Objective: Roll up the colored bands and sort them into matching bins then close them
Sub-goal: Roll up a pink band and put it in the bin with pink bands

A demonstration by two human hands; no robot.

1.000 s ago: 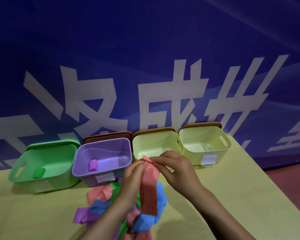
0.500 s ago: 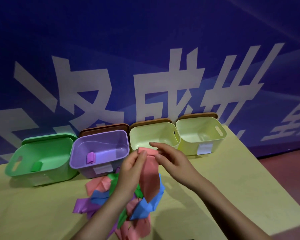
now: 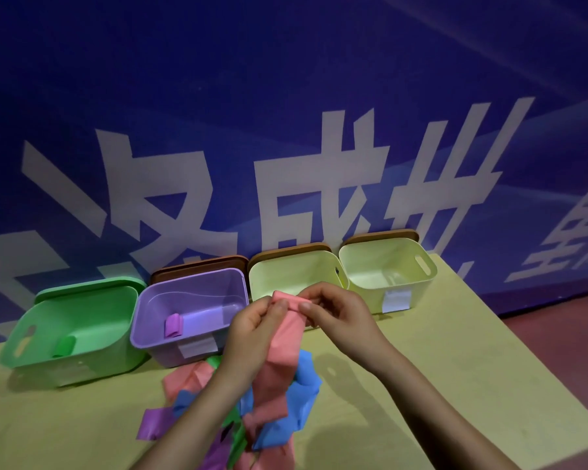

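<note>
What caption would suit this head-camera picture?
Both hands, left hand and right hand, roll a pink band's top end before four open bins.

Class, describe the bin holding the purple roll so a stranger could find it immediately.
Along the blue banner wall stands a row of four open bins. The purple bin is second from the left, between a green bin and a pale yellow one. It alone is purple.

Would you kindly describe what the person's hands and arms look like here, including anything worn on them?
Both the left hand and the right hand are bare: no gloves, rings, watch or bracelets show. The forearms are bare too, with no sleeves visible as far as the picture's lower edge. No markings or cables appear on them.
</note>
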